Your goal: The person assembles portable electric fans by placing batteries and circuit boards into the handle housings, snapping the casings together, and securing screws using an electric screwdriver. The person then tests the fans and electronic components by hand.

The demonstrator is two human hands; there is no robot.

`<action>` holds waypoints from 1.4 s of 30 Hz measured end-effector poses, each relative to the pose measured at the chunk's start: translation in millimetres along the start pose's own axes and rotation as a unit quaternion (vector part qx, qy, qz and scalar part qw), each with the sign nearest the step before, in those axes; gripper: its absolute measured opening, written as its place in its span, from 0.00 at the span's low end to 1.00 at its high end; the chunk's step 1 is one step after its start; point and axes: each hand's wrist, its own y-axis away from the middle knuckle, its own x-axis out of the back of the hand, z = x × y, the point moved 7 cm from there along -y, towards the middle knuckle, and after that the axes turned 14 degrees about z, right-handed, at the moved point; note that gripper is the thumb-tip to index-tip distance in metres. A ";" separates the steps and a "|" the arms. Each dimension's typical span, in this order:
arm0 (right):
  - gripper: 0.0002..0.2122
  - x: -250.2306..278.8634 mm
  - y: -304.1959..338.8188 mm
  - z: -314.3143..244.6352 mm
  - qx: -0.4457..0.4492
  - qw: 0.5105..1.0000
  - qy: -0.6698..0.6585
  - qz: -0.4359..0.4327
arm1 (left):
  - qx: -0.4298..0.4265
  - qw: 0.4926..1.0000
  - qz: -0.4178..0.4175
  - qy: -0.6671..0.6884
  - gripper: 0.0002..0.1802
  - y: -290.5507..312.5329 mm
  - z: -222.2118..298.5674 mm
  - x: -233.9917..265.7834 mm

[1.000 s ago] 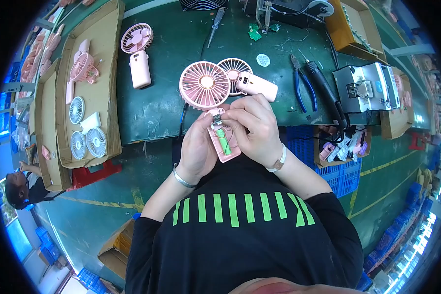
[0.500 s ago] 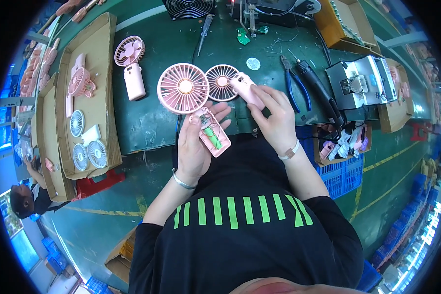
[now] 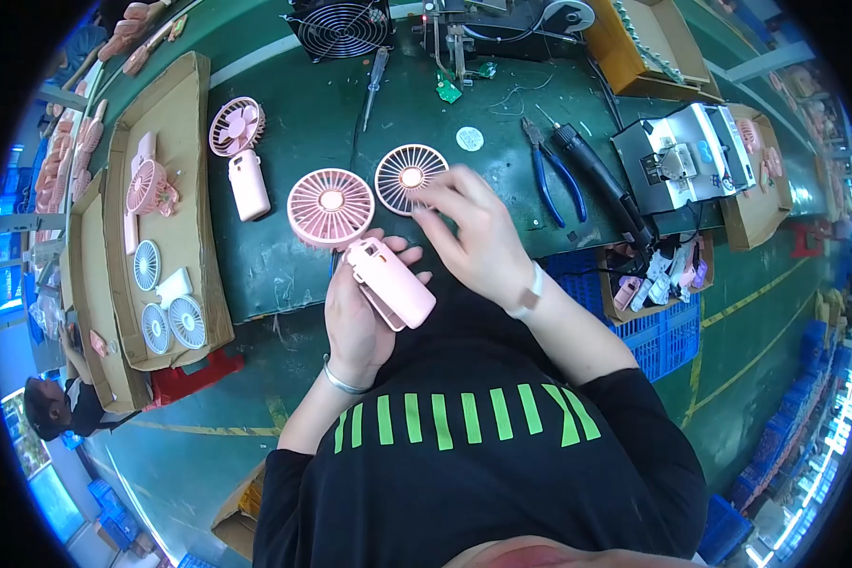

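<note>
A pale pink plastic handheld fan with a round, spoked grille (image 3: 331,213) is held in the left hand (image 3: 355,336), just off the near edge of the green tabletop (image 3: 298,123). Its handle is laid slantwise across the upturned palm and fingers; the thumb is set along the handle's left side, and the fingertips are shown curling past its right side. The grille head is carried beyond the fingertips, over the tabletop's near edge, while the handle's lower end is pointed toward the black shirt (image 3: 521,473). A smooth pink plastic cover shell (image 3: 398,286) is laid over the handle, slightly askew, with a gap seen along its lower left side.

The right hand (image 3: 483,237) is stretched over the tabletop's near edge, its fingers bent and overlapping the right rim of a second round, pink, spoked grille (image 3: 407,175); whether that rim is pinched or only covered cannot be told.

Toward the tabletop's left edge, a pink handheld fan with broad blades (image 3: 239,156) is placed beside a shallow brown cardboard tray (image 3: 175,118). Blue-handled pliers (image 3: 557,185) and a black cylindrical tool (image 3: 601,175) are laid toward the right edge. Near the far edge, a slim screwdriver (image 3: 375,85) is seen below a black square fan (image 3: 341,30).
</note>
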 end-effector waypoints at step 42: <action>0.06 -19.2 8.0 -31.3 -0.114 0.975 -0.178 -0.065 | -0.028 0.997 -0.039 -0.055 0.23 2.1 14.3 11.5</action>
